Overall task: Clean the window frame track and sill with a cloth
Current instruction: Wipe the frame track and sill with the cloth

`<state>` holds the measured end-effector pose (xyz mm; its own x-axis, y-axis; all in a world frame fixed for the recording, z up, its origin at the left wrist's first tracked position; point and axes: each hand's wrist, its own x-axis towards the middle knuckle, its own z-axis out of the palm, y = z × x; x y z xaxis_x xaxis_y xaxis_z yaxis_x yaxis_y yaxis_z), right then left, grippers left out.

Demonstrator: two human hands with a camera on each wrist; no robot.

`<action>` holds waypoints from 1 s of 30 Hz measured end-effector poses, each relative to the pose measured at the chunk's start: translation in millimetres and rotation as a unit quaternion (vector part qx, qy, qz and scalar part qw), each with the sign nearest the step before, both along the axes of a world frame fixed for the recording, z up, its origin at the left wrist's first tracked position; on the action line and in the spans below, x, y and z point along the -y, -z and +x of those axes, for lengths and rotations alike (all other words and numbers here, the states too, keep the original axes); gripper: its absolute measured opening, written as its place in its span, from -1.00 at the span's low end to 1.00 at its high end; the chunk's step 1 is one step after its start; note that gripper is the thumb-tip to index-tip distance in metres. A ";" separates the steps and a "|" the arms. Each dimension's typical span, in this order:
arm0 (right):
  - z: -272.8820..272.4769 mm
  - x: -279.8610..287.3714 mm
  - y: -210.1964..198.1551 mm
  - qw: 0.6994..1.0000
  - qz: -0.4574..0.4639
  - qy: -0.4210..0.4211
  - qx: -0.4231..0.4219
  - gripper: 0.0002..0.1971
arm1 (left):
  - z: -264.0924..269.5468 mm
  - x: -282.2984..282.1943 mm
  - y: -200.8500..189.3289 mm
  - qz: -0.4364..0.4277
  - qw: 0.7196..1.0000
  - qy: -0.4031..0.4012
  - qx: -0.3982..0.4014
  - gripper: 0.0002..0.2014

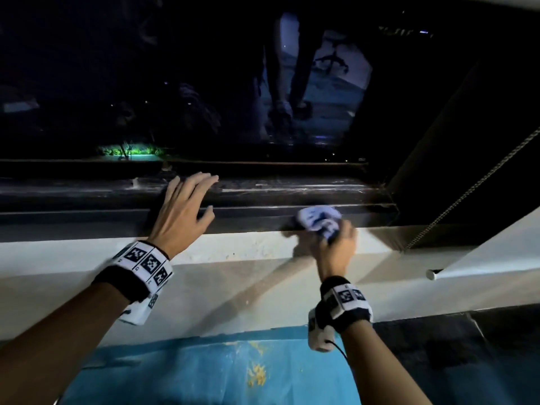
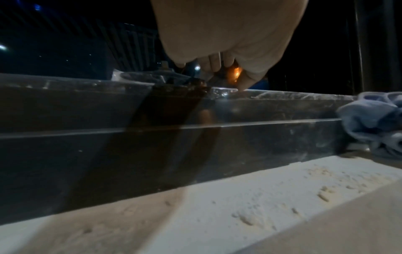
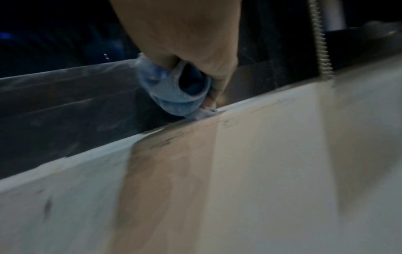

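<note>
1. We see the right hand at right of centre in the head view, its fingers clenched round a bunched blue-and-white cloth.
2. The cloth sits on the dark window frame track, at the frame's near edge, just above the pale sill and towards the right end of the track, near the corner where the dark side frame rises.
3. In the right wrist view the cloth is wadded under the fingers, and its lower tip touches the line where the dark frame meets the pale sill. That picture is blurred, so we cannot tell how much of the cloth lies on the sill itself.
4. The left hand lies left of centre in the head view, fingers straight and spread, released, holding nothing. The fingertips reach onto the dusty upper ledge of the track; the palm lies over the lower rail.
5. In the left wrist view the fingertips touch the top ledge of the track, which bears pale dust and streaks. The cloth shows at the right edge of that picture, well apart from the left hand.
6. Both wrists wear black bands with white marker-printed blocks.
7. A beaded metal chain hangs slantwise at the right of the head view, beside the side frame.
8. The window glass fills the upper part of the head view, dark, with faint reflections and small lights.
9. Below the sill, at bottom centre, the wall carries a blue painted patch with yellow marks.
</note>
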<state>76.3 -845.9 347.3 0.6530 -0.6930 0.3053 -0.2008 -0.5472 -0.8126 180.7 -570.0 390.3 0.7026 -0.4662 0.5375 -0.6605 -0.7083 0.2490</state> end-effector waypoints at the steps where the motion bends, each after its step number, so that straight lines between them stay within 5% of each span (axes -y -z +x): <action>1: 2.9 4.4 -0.5 0.998 0.027 0.055 -0.007 -0.65 | 1.7 -5.0 -1.7 -0.001 1.000 -0.003 0.004 -0.45; 3: 14.0 -1.4 -0.7 0.994 0.062 0.084 -0.029 -0.57 | 5.9 -14.7 -3.8 0.007 1.000 -0.009 0.007 -0.44; 10: 23.5 -70.4 13.2 0.995 0.043 -0.033 -0.090 -0.56 | 14.5 -30.4 2.9 0.057 0.998 -0.009 -0.008 -0.40; 13: 21.1 -83.6 22.8 0.987 -0.079 -0.124 -0.072 -0.62 | 16.4 -31.1 4.5 0.052 0.999 -0.004 -0.003 -0.41; 18: 14.2 -76.1 7.8 0.922 -0.207 -0.321 -0.066 -0.81 | 18.8 -30.2 6.9 0.033 0.999 -0.001 0.003 -0.41; 20: 9.0 -59.7 2.0 0.944 -0.157 -0.287 -0.040 -0.72 | 21.2 -31.7 5.8 0.026 1.000 -0.001 0.004 -0.44; 23: 5.6 -35.5 -0.1 0.991 -0.065 -0.111 -0.045 -0.66 | 24.4 -32.6 2.8 0.017 1.000 0.003 0.015 -0.48; 28: 28.6 -63.9 1.2 0.984 -0.058 0.015 -0.170 -0.44 | 23.8 -31.9 0.0 0.002 1.000 0.006 0.017 -0.47; 30: 33.9 -89.7 4.0 0.972 -0.108 0.008 -0.211 -0.54 | 23.1 -33.2 0.9 0.008 1.000 0.010 0.009 -0.45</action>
